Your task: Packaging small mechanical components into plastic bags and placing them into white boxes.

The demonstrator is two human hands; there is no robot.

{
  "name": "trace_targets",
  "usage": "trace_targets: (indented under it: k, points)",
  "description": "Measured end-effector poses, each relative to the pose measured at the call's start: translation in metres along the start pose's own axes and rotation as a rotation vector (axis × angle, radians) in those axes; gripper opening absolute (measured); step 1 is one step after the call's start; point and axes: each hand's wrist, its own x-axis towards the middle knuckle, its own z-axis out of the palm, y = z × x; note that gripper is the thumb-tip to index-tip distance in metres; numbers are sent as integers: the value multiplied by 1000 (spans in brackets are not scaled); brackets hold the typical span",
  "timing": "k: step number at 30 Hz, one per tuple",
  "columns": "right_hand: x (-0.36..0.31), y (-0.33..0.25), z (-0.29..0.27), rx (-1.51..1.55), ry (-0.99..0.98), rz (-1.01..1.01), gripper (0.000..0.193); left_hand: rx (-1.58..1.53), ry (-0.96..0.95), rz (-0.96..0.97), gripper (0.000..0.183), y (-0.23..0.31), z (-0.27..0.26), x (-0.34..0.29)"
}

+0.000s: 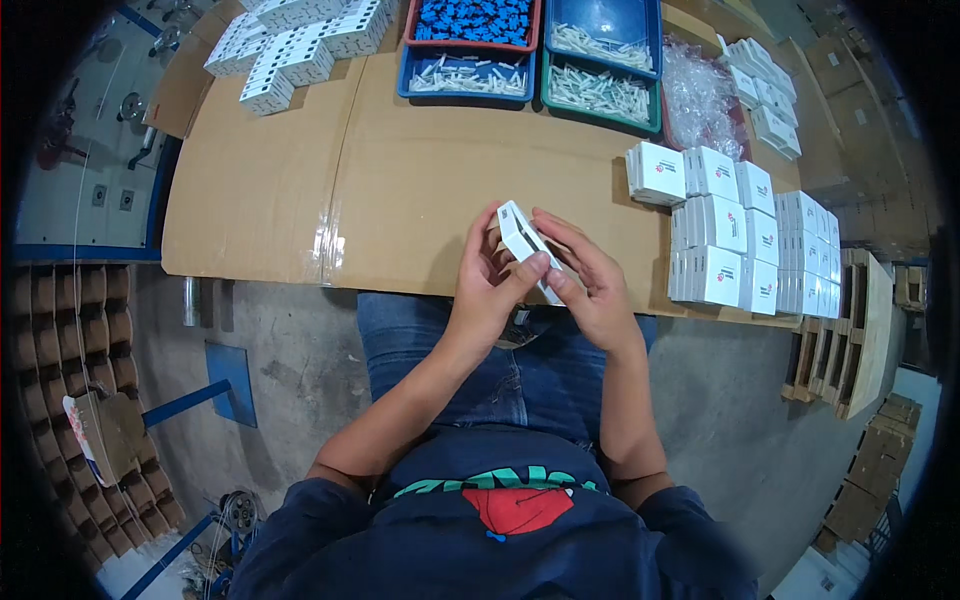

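Note:
A small white carton point(522, 232) is held up between my two hands, just above the front edge of the cardboard-covered table point(420, 190). It is tilted, and a dark gap shows along its side. My left hand point(490, 275) grips the carton's left side, fingers behind and thumb in front. On the other side my right hand point(592, 278) is closed round it, its thumb beside the left one. The carton's inside cannot be made out.
Stacks of flat white cartons point(715, 225) fill the table's right side. More white cartons point(300, 55) stand far left. At the back are a red tray point(408, 30) of blue parts, blue point(405, 85) and green point(546, 95) trays of white pieces, and clear plastic bags point(700, 95).

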Motion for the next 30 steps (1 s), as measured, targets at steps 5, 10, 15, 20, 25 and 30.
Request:
trace_targets:
  k: [5, 10, 15, 20, 25, 30]
  points:
    - [2, -4, -1, -142, -10, -128, 43, -17, -45, -36, 66, -1, -5, 1]
    - [1, -6, 1, -193, -2, -135, 38, -16, -12, -12, 63, -7, -6, 0]
    - [1, -4, 4, -184, 26, -101, 36, 7, 19, 20, 61, -12, -9, 1]
    - [1, -5, 4, -132, 24, 1, 36, -11, 39, -4, 61, -10, -7, 2]
    - [2, -6, 6, -116, 31, 11, 37, -1, 40, -18, 60, -10, -8, 3]
    - [3, -3, 5, -103, 38, -16, 37, 4, 60, 15, 61, -11, -5, 2]
